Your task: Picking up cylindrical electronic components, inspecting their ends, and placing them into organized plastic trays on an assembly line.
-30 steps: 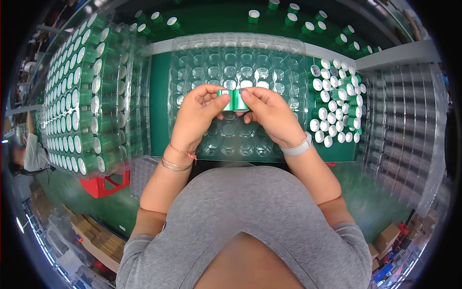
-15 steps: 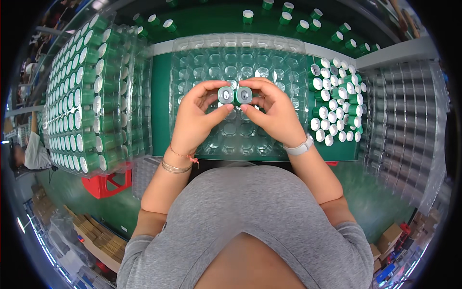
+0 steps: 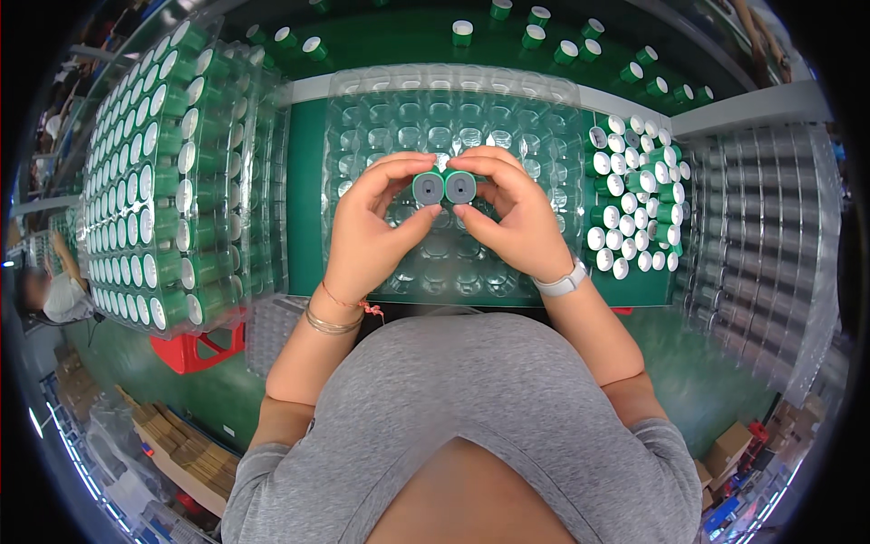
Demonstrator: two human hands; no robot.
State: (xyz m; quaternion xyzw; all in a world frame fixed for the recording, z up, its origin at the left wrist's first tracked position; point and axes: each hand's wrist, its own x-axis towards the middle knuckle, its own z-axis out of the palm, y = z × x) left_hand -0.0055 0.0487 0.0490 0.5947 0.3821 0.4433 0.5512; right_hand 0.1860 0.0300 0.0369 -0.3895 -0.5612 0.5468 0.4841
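Held one green cylinder [image 3: 428, 189] in half-closed left hand [image 3: 374, 213], second green cylinder [image 3: 460, 188] in half-closed right hand [image 3: 518, 213], pinching each between thumb and curled fingers. Kept both side by side, grey ends facing the head, likely to show those ends. Had clear dimpled tray [image 3: 439, 263] beneath hands, white-ended cylinders [image 3: 642, 181] clustered to their right, presumably for reach. Had stacked trays [image 3: 263, 195] left of hands. Saw loose cylinders [image 3: 534, 36] well beyond, perhaps upright; too small to tell.

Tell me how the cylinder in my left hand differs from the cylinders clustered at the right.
The held cylinder shows a grey end; most clustered cylinders show white ends. Your left hand grasps the held cylinder; the clustered cylinders rest untouched. Both have green sides.
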